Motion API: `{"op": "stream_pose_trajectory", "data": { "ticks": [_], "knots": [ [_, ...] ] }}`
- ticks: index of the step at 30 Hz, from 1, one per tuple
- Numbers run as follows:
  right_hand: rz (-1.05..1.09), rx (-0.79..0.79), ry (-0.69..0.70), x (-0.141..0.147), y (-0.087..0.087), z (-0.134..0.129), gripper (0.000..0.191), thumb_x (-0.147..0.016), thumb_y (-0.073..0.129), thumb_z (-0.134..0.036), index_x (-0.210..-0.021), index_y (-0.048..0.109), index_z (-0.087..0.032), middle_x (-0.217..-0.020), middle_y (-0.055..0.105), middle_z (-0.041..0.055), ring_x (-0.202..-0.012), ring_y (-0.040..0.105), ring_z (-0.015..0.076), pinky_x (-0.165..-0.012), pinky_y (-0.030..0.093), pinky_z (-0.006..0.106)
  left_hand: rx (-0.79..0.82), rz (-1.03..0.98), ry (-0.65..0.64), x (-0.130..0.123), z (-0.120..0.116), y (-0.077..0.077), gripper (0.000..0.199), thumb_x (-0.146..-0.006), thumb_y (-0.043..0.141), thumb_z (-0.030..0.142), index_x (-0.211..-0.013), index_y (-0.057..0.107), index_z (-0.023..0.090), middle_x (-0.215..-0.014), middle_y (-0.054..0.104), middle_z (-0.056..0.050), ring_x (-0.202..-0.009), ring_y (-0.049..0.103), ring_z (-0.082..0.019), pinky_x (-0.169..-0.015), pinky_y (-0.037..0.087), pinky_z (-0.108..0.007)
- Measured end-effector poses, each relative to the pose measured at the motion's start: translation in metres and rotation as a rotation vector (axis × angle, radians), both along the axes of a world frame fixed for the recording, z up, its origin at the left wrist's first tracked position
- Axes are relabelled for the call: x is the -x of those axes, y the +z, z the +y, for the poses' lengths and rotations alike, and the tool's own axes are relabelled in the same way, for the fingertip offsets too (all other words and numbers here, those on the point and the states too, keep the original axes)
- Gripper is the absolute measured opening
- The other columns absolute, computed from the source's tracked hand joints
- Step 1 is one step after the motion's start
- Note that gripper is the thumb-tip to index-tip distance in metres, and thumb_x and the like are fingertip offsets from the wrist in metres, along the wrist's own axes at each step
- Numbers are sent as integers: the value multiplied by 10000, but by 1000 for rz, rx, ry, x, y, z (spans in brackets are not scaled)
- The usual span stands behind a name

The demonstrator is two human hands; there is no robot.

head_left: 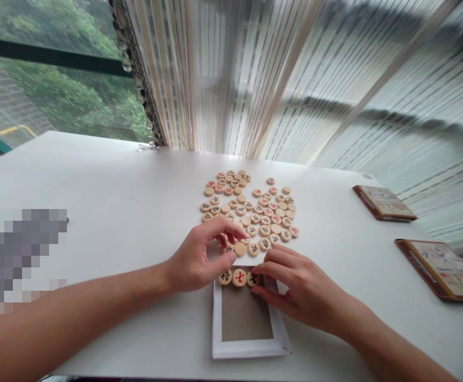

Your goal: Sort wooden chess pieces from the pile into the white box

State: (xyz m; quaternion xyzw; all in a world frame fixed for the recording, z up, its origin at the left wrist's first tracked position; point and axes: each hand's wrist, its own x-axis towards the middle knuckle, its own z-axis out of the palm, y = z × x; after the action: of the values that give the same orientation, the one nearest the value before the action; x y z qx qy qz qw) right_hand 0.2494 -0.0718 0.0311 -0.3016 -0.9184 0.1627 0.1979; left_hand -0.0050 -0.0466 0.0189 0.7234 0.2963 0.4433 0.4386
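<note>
Just inside right grip (300, 281), black-marked disc (253, 278)

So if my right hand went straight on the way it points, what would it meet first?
Likely the red-marked disc, just past the black-marked disc at your right hand, though depth is unclear.

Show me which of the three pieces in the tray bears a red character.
The middle piece: its character is red, while the left piece and right piece bear black ones.
</note>
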Motion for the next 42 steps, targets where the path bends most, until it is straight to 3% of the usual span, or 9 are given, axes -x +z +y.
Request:
{"op": "stream_pose_trajectory", "data": {
  "ticks": [8, 23, 32, 42],
  "knots": [
    [22, -29, -1, 1, -2, -1, 60, -988, 686, -195, -1046, 693, -183, -893, 655, 64, -803, 581, 217, -695, 459, 313, -37, 5, -94, 4, 2, -1, 299, -896, 623, 190, -1188, 680, 157, -1115, 692, -106, -946, 613, -209, -852, 518, -354],
    [57, -43, -7, 1, -4, -2, 44, -992, 693, -214, -994, 690, -170, -872, 644, 62, -770, 548, 203, -680, 433, 307, -17, -3, -99, 4, 2, -3, 302, -903, 622, 202, -1196, 681, 159, -1113, 684, -103, -959, 612, -216, -865, 517, -362],
    [22, 65, 110, 10, 9, -14, 82, -990, 674, -197, -993, 756, -191, -841, 663, 43, -767, 546, 200, -679, 432, 321, -16, -7, -102, 4, 2, -1, 302, -899, 619, 204, -1190, 684, 158, -1122, 685, -110, -955, 612, -217, -853, 514, -362],
    [-14, 19, 146, 14, 6, -17, 131, -992, 669, -197, -1087, 755, -172, -900, 705, 59, -809, 579, 221, -754, 487, 354, -28, -20, -113, 3, 3, -3, 304, -908, 622, 201, -1203, 684, 160, -1124, 688, -104, -954, 612, -212, -849, 511, -356]
  ]
}}
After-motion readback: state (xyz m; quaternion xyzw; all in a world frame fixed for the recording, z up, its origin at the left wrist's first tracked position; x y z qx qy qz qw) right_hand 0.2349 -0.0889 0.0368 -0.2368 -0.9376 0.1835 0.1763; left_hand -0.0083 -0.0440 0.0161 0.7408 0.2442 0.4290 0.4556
